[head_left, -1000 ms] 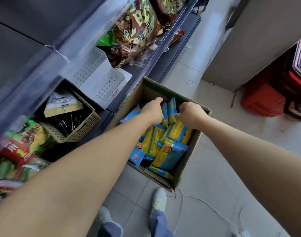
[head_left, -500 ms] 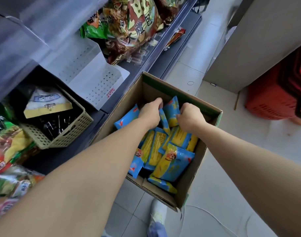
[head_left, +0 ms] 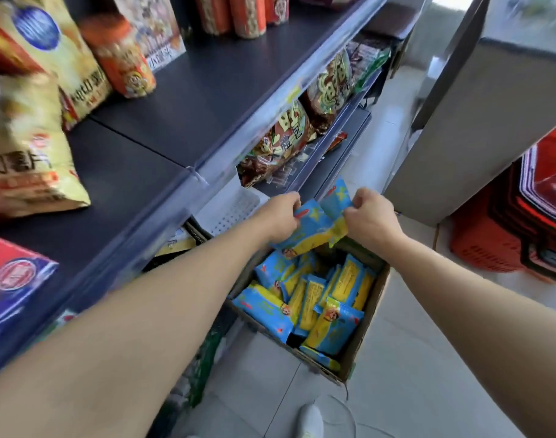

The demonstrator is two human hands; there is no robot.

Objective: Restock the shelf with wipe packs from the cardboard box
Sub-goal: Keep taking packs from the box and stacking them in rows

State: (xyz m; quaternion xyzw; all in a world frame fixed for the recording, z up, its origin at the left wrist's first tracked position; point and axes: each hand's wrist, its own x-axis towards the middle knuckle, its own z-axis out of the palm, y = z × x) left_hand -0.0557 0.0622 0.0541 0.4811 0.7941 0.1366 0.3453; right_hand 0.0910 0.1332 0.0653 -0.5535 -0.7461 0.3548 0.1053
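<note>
An open cardboard box stands on the floor beside the shelving and holds several blue-and-yellow wipe packs. Above the box, my left hand grips one wipe pack by its top edge. My right hand grips a second wipe pack next to it. Both held packs hang clear of the box, level with the lower shelves. The dark shelf board at upper left has bare room in its middle.
Snack bags and an orange pack stand at the back of the dark shelf. More snack bags fill the shelf below. A white perforated divider sits lower. A red basket stack stands at right. My shoe is near the box.
Both hands have risen out of the box, each holding a wipe pack. The view has tilted up, so the upper dark shelf now shows.
</note>
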